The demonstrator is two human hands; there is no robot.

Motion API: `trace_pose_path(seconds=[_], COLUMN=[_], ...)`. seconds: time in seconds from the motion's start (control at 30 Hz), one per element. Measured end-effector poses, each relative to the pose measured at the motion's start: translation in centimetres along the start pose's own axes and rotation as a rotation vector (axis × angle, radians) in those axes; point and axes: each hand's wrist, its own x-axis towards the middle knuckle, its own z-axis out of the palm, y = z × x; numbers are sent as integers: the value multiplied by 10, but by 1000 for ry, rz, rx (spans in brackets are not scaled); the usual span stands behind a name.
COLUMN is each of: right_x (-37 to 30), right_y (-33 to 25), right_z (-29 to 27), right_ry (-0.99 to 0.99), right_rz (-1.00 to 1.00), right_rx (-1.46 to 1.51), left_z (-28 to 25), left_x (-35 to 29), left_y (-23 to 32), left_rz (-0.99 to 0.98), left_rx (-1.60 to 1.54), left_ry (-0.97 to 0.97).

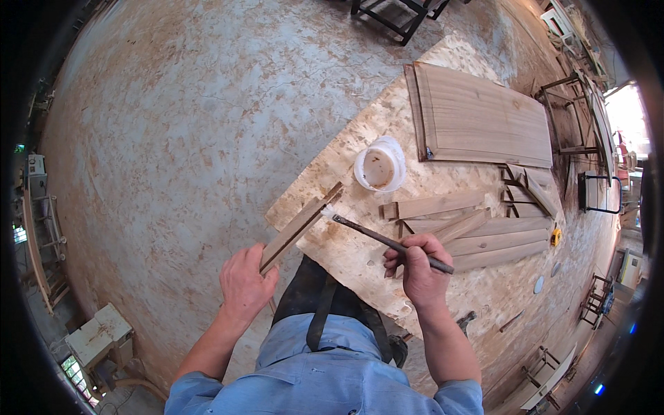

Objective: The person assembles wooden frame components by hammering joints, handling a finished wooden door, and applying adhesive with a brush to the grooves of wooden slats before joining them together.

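Left hand (243, 282) grips the wooden strip (299, 227), angled up off the board (360, 259); right hand (417, 266) clutches the brush (387, 241), bristles touching the strip's far end. Looks like gluing; next, I reckon, a dip into the white tub (380, 164).

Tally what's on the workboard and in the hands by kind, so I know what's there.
Loose wooden strips, roughly, since they overlap: 8, counting the strip in the left hand
Assembled wooden panel: 1
White tub: 1
Brush, in the right hand: 1
Yellow tape measure: 1
Total: about 12
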Motion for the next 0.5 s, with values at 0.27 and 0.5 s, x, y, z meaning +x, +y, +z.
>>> trace_pose_path(seconds=[0.27,0.5], right_x=[15,15], right_y=[6,8], right_z=[-14,-5], right_ry=[163,167], right_rz=[114,149], right_rx=[131,88], left_z=[-4,-1], left_x=[1,1], left_y=[0,-1], left_rz=[16,35], left_rx=[-7,-7], left_ry=[8,9])
